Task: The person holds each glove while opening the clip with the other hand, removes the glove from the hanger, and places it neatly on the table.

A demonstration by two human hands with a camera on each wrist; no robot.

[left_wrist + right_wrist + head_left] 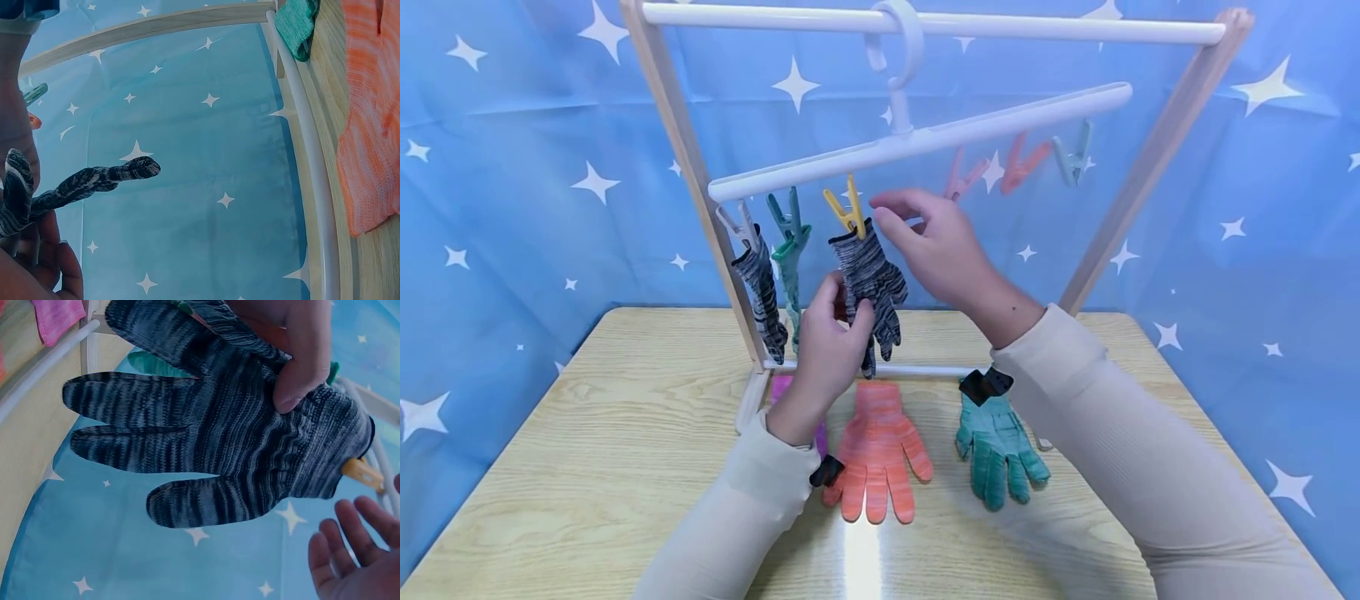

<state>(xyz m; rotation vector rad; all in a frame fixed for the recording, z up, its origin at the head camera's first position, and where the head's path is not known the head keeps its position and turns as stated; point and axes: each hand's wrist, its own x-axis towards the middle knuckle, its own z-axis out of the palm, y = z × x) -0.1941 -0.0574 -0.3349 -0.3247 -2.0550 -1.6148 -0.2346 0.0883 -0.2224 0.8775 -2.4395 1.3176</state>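
A black-and-grey knit glove (872, 275) hangs fingers-down from a yellow clothespin (850, 212) on the white hanger (820, 162). My left hand (835, 333) pinches this glove, its thumb lying across the knit in the right wrist view. My right hand (936, 242) is just right of the clothespin, fingers loosely bent and apart from the glove. In the right wrist view, the right hand's fingers (340, 550) hold nothing. Left of the pinched glove hang another black-and-grey glove (763, 300) on a grey clothespin and a green glove (790, 275) on a green one.
The hanger tilts, left end lower, hooked over the white rail (1037, 29) of a wooden frame. Bare pink, red and green clothespins (1071, 154) dangle at its right. On the table (625, 467) lie an orange glove (880, 450), a green glove (996, 450) and something purple (781, 386).
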